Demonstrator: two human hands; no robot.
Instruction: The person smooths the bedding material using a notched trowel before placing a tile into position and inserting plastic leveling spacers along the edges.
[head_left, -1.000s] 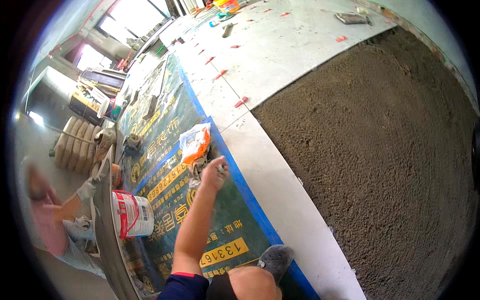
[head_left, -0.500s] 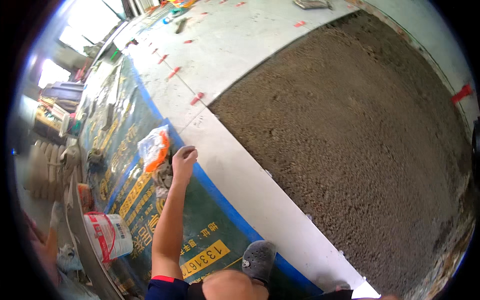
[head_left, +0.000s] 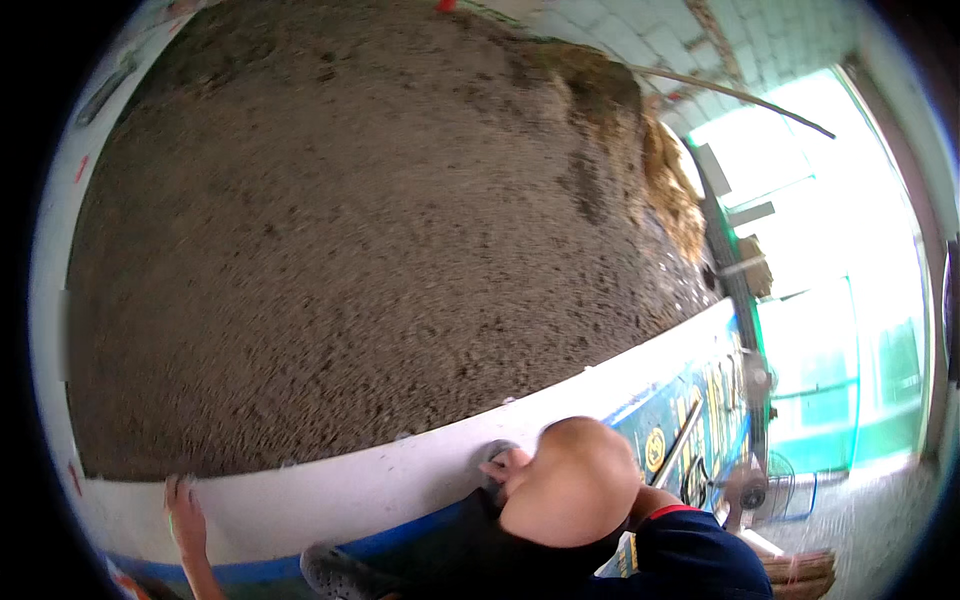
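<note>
At the lower left, my left hand reaches over the pale tile strip, with its fingertips by the edge of the mortar bed. Its fingers look slightly apart and I make out nothing in them, though they are a little blurred. My right forearm passes behind my bent knee, which hides most of that arm. Beside the knee a grey clog rests on the strip; whether the skin next to it is foot or fingers is unclear. The rough brown mortar bed spreads out in front of me.
Another grey clog is on the near side. At right are printed green sheeting with blue edging, a long bar and a fan. Beyond the mortar stand a block wall and a bright opening with green netting.
My view has swung right, bringing the bright opening, fan and far mortar edge into sight. My left hand has gone from above the green sheeting to the tile strip's mortar-side edge.
</note>
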